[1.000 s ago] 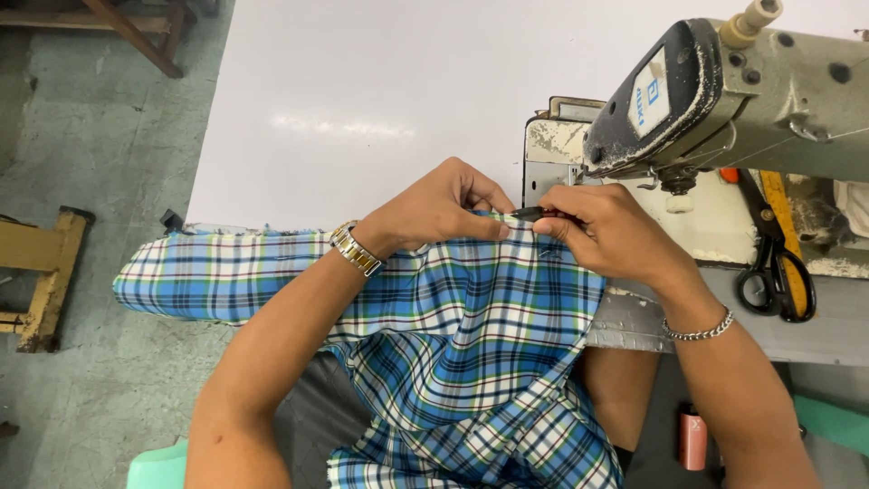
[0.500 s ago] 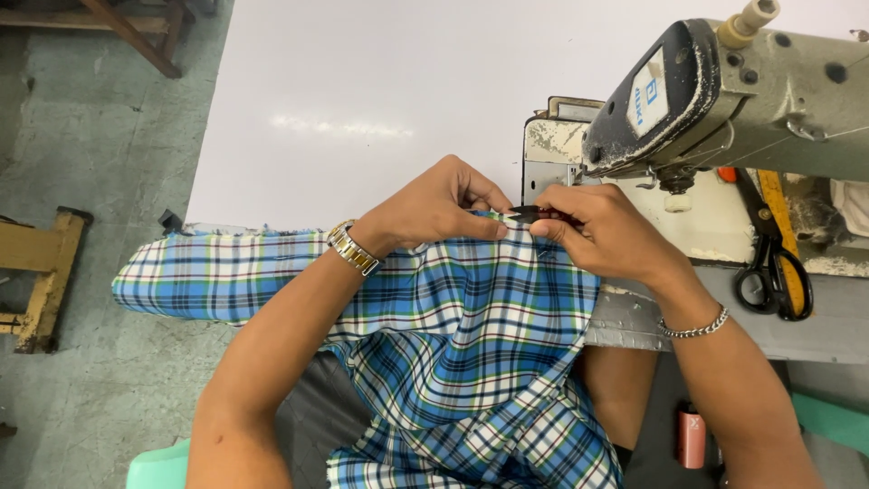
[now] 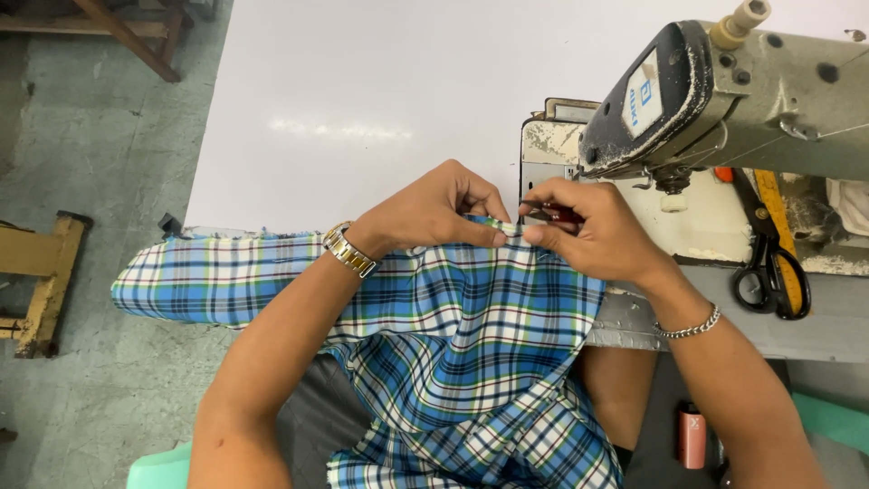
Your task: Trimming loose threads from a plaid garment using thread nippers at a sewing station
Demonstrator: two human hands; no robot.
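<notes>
A blue, white and green plaid cloth [image 3: 453, 335] lies across my lap and over the white table's near edge. My left hand [image 3: 434, 213], with a metal watch on the wrist, pinches the cloth's top edge. My right hand [image 3: 593, 231], with a chain bracelet on the wrist, pinches the same edge right beside it and also holds a small dark red tool [image 3: 552, 213] against the fabric. Both hands meet just left of the sewing machine [image 3: 724, 100] head.
A white table [image 3: 362, 100] stretches behind the hands. Black scissors [image 3: 769, 276] and a yellow tape lie on the machine bed at right. A wooden frame [image 3: 41, 281] stands on the concrete floor at left. A small orange lighter [image 3: 691, 435] sits low right.
The hands have stayed together on the cloth's edge, with only slight finger movement. The cloth has barely shifted.
</notes>
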